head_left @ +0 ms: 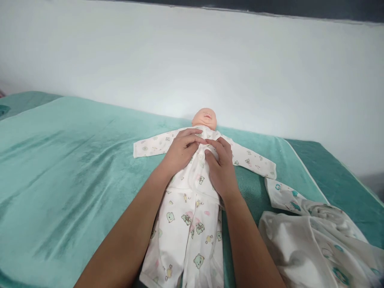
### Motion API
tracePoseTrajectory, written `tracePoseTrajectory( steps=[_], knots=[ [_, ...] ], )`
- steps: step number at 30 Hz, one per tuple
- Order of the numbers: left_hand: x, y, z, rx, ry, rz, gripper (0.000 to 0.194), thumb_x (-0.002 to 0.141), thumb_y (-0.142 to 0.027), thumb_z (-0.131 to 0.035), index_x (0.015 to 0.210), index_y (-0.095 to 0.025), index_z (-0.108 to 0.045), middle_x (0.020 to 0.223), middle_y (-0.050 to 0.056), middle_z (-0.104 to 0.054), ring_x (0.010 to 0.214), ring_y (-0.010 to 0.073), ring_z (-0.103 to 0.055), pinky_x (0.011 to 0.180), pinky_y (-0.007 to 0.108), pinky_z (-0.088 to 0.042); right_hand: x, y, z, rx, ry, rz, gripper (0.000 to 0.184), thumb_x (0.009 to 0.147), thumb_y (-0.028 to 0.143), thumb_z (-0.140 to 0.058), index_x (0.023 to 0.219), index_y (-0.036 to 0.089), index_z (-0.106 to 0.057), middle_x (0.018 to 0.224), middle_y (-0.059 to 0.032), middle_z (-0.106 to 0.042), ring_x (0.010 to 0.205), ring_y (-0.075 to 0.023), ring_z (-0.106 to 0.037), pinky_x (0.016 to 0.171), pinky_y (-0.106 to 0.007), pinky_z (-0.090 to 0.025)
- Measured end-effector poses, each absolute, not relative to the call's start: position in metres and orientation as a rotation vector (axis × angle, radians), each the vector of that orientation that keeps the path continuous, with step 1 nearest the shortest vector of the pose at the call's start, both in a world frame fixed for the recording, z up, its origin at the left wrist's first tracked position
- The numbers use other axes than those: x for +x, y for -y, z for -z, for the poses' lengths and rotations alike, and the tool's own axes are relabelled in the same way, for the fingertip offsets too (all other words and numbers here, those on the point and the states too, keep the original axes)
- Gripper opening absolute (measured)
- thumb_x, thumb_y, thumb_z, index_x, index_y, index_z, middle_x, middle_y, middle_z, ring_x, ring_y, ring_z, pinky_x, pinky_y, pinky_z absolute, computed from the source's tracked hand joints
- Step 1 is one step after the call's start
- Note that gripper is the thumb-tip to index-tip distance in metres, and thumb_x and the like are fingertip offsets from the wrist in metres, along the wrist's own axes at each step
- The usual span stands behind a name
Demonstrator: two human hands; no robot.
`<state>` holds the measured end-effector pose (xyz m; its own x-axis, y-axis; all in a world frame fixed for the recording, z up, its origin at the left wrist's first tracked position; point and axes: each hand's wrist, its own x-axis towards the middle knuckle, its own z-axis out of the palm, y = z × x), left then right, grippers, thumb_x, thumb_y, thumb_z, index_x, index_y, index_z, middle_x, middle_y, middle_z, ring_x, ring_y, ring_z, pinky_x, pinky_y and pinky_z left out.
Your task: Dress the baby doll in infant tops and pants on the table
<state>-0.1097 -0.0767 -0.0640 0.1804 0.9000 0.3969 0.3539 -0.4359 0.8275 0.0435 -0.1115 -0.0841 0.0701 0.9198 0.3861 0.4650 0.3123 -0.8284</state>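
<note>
A baby doll point(204, 118) lies on its back, dressed in a white long-sleeved baby shirt point(200, 176) and matching baby trousers point(192, 236) with small bear prints. Both sleeves stretch out to the sides. My left hand point(186, 148) rests on the chest, its fingers curled and closed at the shirt's front opening. From the other side, my right hand point(221, 164) pinches the same front edge, thumb and forefinger close together. The two hands' fingertips nearly meet below the doll's neck. A small round fastener shows just beneath them; the exact pinch is partly hidden.
A light green plush blanket point(75, 168) with some creases covers a darker green surface point(345, 180). At the right lies a crumpled white baby garment point(300, 240) with teal prints, near the doll's sleeve. Behind the doll's head rises a white wall point(180, 60).
</note>
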Motion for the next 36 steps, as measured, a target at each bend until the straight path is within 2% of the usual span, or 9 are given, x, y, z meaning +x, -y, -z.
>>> tracePoseTrajectory(
  steps=[3, 8, 11, 17, 22, 32, 36],
  knots=[
    [-0.109, 0.077, 0.065, 1.895, -1.173, -1.255, 0.033, 0.09, -0.012, -0.048, 0.093, -0.029, -0.077, 0.134, -0.001, -0.066, 0.136, 0.019, -0.051, 0.118, 0.04, -0.038, 0.043, 0.111, 0.084, -1.317, 1.553, -0.528, 0.026, 0.092, 0.029, -0.052, 0.116, 0.029, -0.06, 0.14, -0.0083, -0.049, 0.141, -0.0237, -0.04, 0.122, -0.052, -0.027],
    [-0.107, 0.08, 0.063, 1.815, -1.178, -1.263, 0.02, 0.091, -0.02, -0.053, 0.096, -0.026, -0.071, 0.136, 0.002, -0.065, 0.134, 0.0208, -0.053, 0.108, 0.039, -0.047, 0.044, 0.106, 0.082, -1.32, 1.514, -0.542, 0.023, 0.089, 0.03, -0.054, 0.111, 0.028, -0.057, 0.136, -0.0079, -0.052, 0.137, -0.0242, -0.043, 0.12, -0.051, -0.029],
    [-0.105, 0.081, 0.061, 1.826, -1.223, -1.254, 0.013, 0.09, -0.024, -0.058, 0.098, -0.026, -0.068, 0.136, 0.002, -0.065, 0.135, 0.0212, -0.051, 0.113, 0.041, -0.042, 0.046, 0.099, 0.082, -1.304, 1.499, -0.561, 0.025, 0.087, 0.03, -0.056, 0.112, 0.028, -0.058, 0.132, -0.0069, -0.053, 0.133, -0.0244, -0.045, 0.118, -0.049, -0.031],
    [-0.105, 0.08, 0.061, 1.925, -1.246, -1.232, 0.012, 0.088, -0.026, -0.064, 0.1, -0.027, -0.066, 0.134, 0.001, -0.067, 0.135, 0.0221, -0.05, 0.117, 0.042, -0.037, 0.049, 0.093, 0.081, -1.265, 1.427, -0.619, 0.014, 0.085, 0.033, -0.06, 0.098, 0.028, -0.057, 0.122, -0.004, -0.059, 0.123, -0.0242, -0.05, 0.11, -0.046, -0.039],
    [-0.105, 0.08, 0.061, 1.903, -1.228, -1.244, 0.007, 0.089, -0.026, -0.064, 0.095, -0.027, -0.067, 0.133, 0.0, -0.067, 0.135, 0.0225, -0.051, 0.115, 0.042, -0.039, 0.05, 0.09, 0.077, -1.261, 1.397, -0.683, 0.005, 0.085, 0.031, -0.059, 0.085, 0.026, -0.059, 0.122, -0.003, -0.06, 0.12, -0.0229, -0.051, 0.113, -0.046, -0.033],
    [-0.104, 0.081, 0.061, 1.829, -1.257, -1.248, 0.006, 0.09, -0.028, -0.063, 0.093, -0.026, -0.068, 0.135, 0.0, -0.066, 0.135, 0.0226, -0.051, 0.117, 0.044, -0.038, 0.051, 0.087, 0.073, -1.291, 1.378, -0.755, 0.012, 0.083, 0.036, -0.067, 0.085, 0.025, -0.063, 0.133, -0.0052, -0.058, 0.127, -0.0247, -0.05, 0.116, -0.049, -0.03],
    [-0.105, 0.079, 0.065, 1.852, -1.242, -1.265, 0.012, 0.09, -0.022, -0.057, 0.093, -0.026, -0.067, 0.136, 0.001, -0.065, 0.133, 0.0215, -0.053, 0.114, 0.042, -0.042, 0.05, 0.084, 0.071, -1.301, 1.381, -0.726, 0.011, 0.081, 0.033, -0.068, 0.083, 0.024, -0.063, 0.129, -0.0058, -0.059, 0.123, -0.0247, -0.052, 0.115, -0.048, -0.032]
  ],
)
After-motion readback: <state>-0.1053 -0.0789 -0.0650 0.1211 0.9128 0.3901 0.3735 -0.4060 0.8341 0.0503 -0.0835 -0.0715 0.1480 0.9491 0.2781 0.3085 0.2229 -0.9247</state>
